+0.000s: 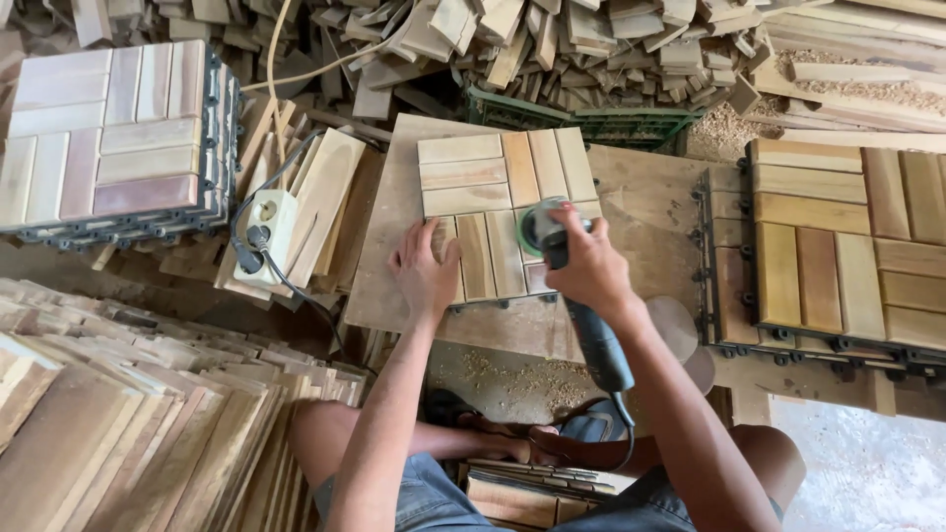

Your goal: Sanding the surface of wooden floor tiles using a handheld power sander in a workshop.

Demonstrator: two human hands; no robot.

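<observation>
1. The wooden slat tile (pixel 493 207) lies flat on a plywood board (pixel 394 286) at the middle of the bench.
2. The right hand (pixel 581 264) is closed around the grey sander (pixel 567 286), whose green disc (pixel 532 229) presses on the tile's right half.
3. The left hand (pixel 426 268) lies open, palm down, on the tile's lower left corner.
4. A stack of finished tiles (pixel 113 138) sits left, another stack (pixel 847 246) right.
5. A white power socket (pixel 268 236) lies just left of the board; offcuts (pixel 552 49) pile up behind.
</observation>
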